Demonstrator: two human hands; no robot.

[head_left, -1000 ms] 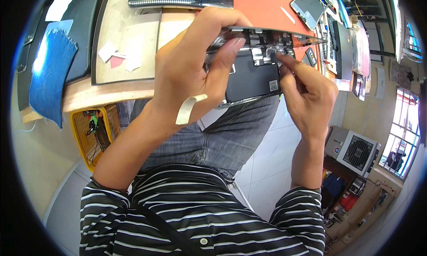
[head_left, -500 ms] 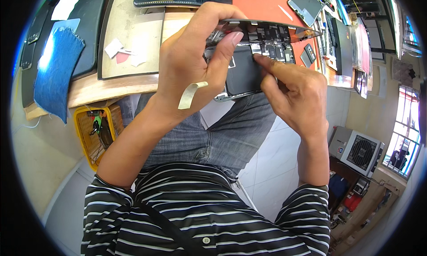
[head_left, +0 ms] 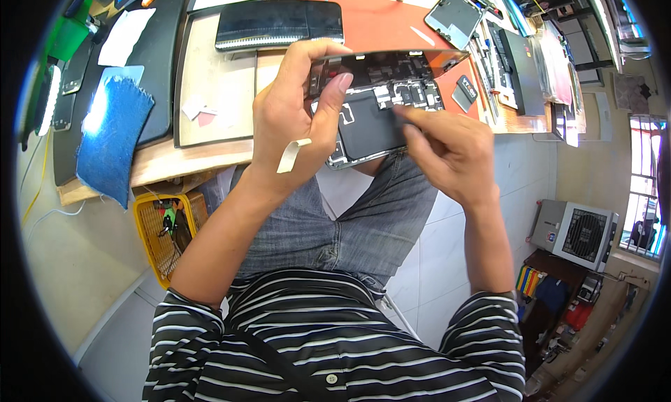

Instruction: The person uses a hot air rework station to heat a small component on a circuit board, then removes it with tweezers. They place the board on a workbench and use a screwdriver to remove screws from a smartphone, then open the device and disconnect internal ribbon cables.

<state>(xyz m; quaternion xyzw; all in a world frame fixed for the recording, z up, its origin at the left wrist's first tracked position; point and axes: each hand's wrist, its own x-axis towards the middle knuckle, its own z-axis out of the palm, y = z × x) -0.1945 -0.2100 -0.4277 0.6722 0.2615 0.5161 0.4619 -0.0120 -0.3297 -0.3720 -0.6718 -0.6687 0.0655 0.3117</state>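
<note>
An opened smartphone lies tilted above my lap at the table's front edge, its black battery and circuit board showing. Along its far side the screen panel stands raised, seen from within. My left hand grips the phone's left end, thumb over the inside and fingers behind the panel. A strip of pale tape is stuck near that hand's wrist. My right hand is closed, its index fingertip at the battery's upper right edge beside the board. Whatever its fingers may hold is hidden.
A black case lies on the workbench behind the phone. To the left are a blue cloth and a shallow tray with paper scraps. Tools and another phone part lie right. A yellow basket stands below.
Both hands and the phone have shifted slightly left and down in the picture. More of the bench shows, and the phone's inside faces me more. My right fingertip stays near the board.
</note>
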